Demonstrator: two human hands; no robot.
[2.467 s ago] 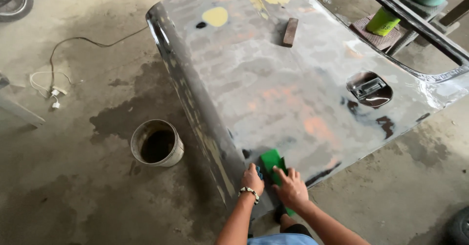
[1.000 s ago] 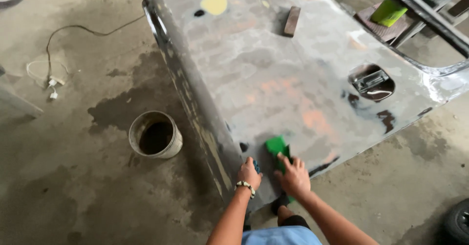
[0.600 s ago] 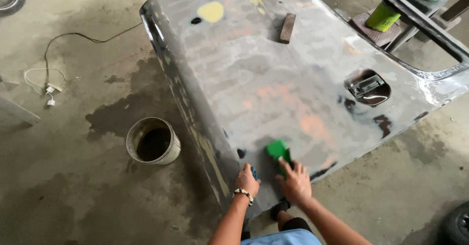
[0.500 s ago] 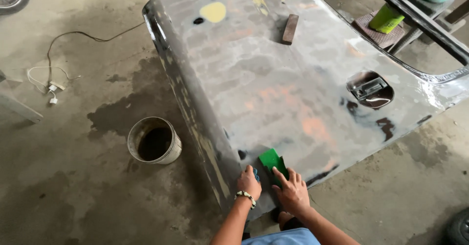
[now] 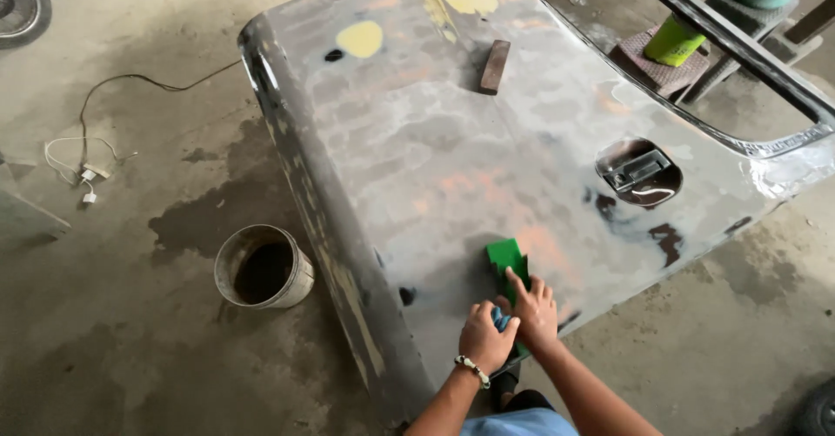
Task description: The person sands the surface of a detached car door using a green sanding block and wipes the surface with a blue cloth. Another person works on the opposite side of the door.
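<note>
Green sanding block pressed flat on a bare-metal car panel

Block [image 5: 507, 262] first: a green, rectangular sanding pad lying flat on the near part of the large grey body panel [image 5: 487, 158], close to the panel's lower edge. It looks light and fairly stiff, probably a little springy; its flat top is the sensible place to bear down on, with fingers over the near end. The right hand [image 5: 534, 312] lies over the block's near end, fingers spread and pressing rather than wrapped round it, so its grip is open and flat. The left hand [image 5: 485, 339], just beside the right and wearing a beaded bracelet, is curled shut on a small blue thing [image 5: 502, 319], perhaps a cloth; I cannot tell exactly what

Outward from the block, the panel shows patches of orange primer and yellow filler [image 5: 359, 39]. A recessed door-handle pocket [image 5: 637, 172] sits beyond and to the right of the block; a dark brown block [image 5: 494, 66] rests far up the panel. Left of the block, off the panel, a dirty bucket [image 5: 263, 267] stands on the wet concrete floor [image 5: 130, 332], with a white cable [image 5: 83, 153] farther left
</note>
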